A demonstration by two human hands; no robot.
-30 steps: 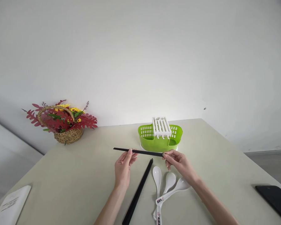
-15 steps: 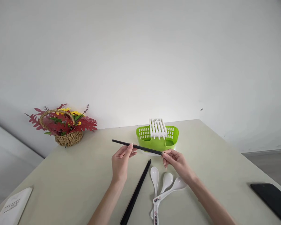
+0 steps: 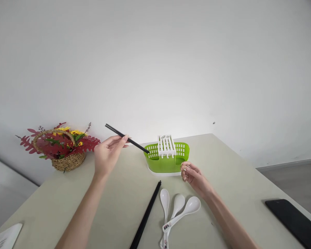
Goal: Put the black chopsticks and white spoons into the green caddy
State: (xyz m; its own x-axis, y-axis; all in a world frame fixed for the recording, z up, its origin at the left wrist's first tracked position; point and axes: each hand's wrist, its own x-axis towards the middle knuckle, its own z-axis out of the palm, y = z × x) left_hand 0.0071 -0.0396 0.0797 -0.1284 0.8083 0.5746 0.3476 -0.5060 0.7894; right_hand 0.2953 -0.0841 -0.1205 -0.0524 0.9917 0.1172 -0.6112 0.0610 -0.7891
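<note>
Chopsticks, slim, straight and black point(image 3: 138, 145), call for a firm, parallel pinch and guidance by the tips; my left hand point(image 3: 107, 155) is clamped on them partway along, above the table point(image 3: 124, 204); their long axis slopes downward from left to right, lower tips at the left rim of the green perforated plastic basket point(image 3: 167, 166), inside or in front I cannot tell; my right hand point(image 3: 193, 176) curls near the basket's right end; whether its fingertips meet, I cannot tell.
</note>
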